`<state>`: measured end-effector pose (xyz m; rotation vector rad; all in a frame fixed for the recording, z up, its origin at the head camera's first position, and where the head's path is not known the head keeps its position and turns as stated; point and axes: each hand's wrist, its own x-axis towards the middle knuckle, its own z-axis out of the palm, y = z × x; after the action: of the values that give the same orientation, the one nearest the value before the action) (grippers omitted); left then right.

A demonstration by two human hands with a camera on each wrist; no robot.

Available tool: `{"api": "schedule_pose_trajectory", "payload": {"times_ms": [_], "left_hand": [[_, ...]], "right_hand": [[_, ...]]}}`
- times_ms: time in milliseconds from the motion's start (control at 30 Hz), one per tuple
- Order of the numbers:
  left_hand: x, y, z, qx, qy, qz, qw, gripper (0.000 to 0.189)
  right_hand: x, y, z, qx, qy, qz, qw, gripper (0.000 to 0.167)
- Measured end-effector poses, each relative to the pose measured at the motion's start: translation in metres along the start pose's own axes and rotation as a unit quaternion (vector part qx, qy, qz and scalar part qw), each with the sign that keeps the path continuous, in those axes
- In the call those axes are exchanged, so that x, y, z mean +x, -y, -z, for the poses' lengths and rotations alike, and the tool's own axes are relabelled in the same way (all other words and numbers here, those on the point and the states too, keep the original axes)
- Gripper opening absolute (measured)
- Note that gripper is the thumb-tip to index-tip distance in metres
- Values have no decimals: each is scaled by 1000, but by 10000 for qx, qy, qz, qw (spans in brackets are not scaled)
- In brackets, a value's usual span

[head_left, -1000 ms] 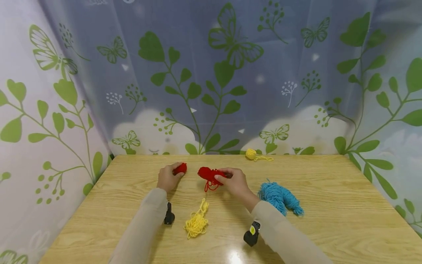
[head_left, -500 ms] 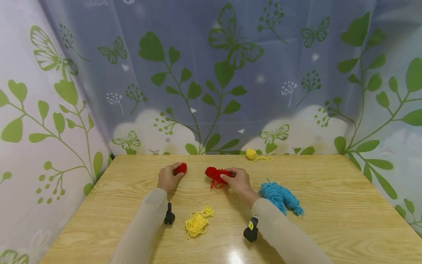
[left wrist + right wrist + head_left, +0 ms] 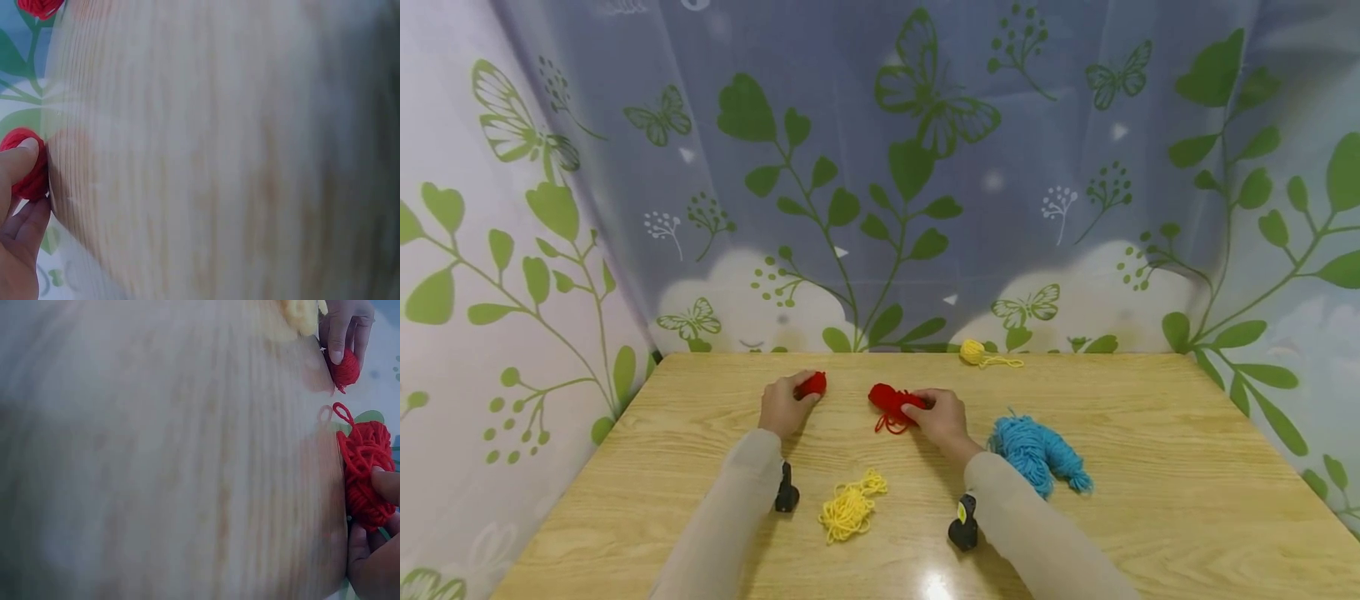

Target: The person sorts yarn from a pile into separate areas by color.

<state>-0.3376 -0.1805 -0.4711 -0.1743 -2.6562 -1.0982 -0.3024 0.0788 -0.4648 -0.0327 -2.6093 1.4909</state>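
My left hand grips a small red yarn ball on the far left part of the table. In the left wrist view, thumb and fingers curl round that ball. To its right, my right hand pinches a longer red yarn bundle, thumb in front, with loose loops hanging below. The right wrist view has this bundle between thumb and fingers, apart from the ball in the other hand. Whether a strand joins the two red pieces, I cannot tell.
A loose yellow yarn tangle lies between the forearms. Blue yarn hanks sit beside the right forearm. A small yellow yarn ball with a trailing strand rests at the back edge of the wooden table, before a patterned curtain.
The right hand has shifted the red bundle rightward, away from the left hand, then slightly down. The upper end of the yellow tangle has dropped and slumped right. The left hand stays put.
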Motion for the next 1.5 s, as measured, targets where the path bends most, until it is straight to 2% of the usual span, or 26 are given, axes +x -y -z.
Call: {"api": "schedule_pose_trajectory", "payload": {"times_ms": [233, 400, 767, 967, 1200, 1400, 1500], "left_hand": [[1, 4, 1, -23, -6, -133, 9999, 41], [1, 0, 6, -151, 70, -169, 9997, 39], [-9, -36, 3, -480, 714, -232, 9960, 41], [-22, -60, 0, -781, 1081, -218, 9908, 38], [-35, -80, -12, -931, 1607, -420, 9817, 38], [-40, -84, -28, -736, 1559, -676, 9827, 38], [-41, -87, -33, -607, 1467, -587, 9856, 39]], "right_hand": [[-1, 0, 0, -56, 0, 73, 10000, 25], [-1, -2, -1, -29, 24, 126, 9999, 25], [-1, -4, -2, -2, -21, 59, 10000, 25], [-1, -3, -1, -53, -61, 71, 9999, 25], [0, -4, 0, -79, -72, 93, 9999, 24], [1, -5, -1, -40, -16, 35, 10000, 25], [0, -5, -1, 2, 4, -7, 10000, 26]]}}
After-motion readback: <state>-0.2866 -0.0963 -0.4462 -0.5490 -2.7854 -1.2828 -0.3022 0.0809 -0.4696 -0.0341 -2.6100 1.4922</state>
